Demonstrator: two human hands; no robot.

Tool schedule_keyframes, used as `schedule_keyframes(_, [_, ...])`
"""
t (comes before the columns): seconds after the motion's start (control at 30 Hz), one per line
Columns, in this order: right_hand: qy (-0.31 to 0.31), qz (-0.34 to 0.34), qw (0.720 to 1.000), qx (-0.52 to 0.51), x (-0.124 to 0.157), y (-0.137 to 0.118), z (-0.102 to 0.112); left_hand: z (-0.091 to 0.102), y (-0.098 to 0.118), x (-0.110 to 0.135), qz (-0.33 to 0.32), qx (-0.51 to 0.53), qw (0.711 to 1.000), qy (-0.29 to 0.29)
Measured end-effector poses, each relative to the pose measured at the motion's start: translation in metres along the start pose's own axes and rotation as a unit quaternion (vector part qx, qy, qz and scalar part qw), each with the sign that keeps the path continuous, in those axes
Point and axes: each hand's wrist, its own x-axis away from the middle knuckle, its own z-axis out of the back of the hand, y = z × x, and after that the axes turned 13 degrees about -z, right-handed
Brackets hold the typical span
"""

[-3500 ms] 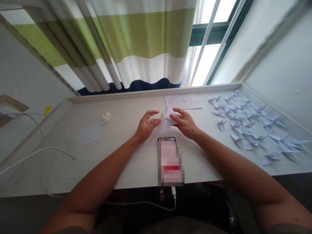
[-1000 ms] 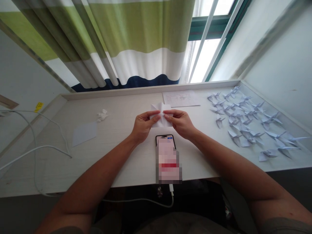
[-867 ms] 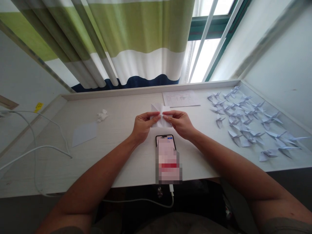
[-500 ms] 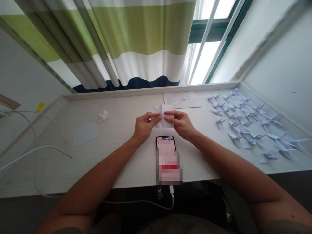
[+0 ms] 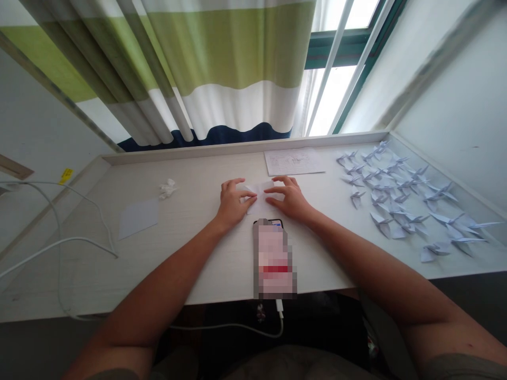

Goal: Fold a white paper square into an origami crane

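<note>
A folded white paper [image 5: 262,199] lies flat on the desk between my hands, just above the phone. My left hand [image 5: 233,203] rests on the desk with its thumb on the paper's left part. My right hand [image 5: 287,199] lies on the paper's right part, its thumb near the middle. A phone [image 5: 273,258] lies face up right below the paper, its screen blurred.
Several folded paper cranes [image 5: 396,195] are spread over the desk's right side. A printed sheet [image 5: 293,161] lies at the back. To the left are a plain paper diamond [image 5: 138,218], crumpled white paper [image 5: 168,188] and a white cable [image 5: 71,245].
The paper has come down from the air onto the desk and now lies flatter. My hands have lowered with it and moved slightly apart, no longer pinching it.
</note>
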Motion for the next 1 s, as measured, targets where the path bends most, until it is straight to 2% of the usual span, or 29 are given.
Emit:
schedule_keyframes(0.1, [-0.019,0.048,0.998,0.042,-0.0001,-0.0006,0.0030,0.0028,-0.0020,-0.0015,-0.045,-0.010,0.998,-0.043])
schedule_keyframes(0.23, [-0.092,0.089,0.990,0.052,-0.0034,-0.0013,0.0059,0.0055,-0.0034,-0.0018,-0.048,0.025,0.991,-0.121])
schedule_keyframes(0.33, [-0.119,0.087,0.988,0.032,-0.0071,0.0006,0.0057,0.0060,-0.0049,-0.0001,-0.047,0.036,0.988,-0.143])
schedule_keyframes(0.73, [-0.107,0.058,0.993,-0.003,-0.0086,0.0020,0.0039,0.0040,-0.0010,-0.0009,-0.043,0.011,0.989,-0.142])
schedule_keyframes(1.0, [-0.077,0.070,0.994,-0.042,-0.0074,-0.0023,0.0051,-0.0027,-0.0092,0.0004,-0.060,0.087,0.992,-0.064])
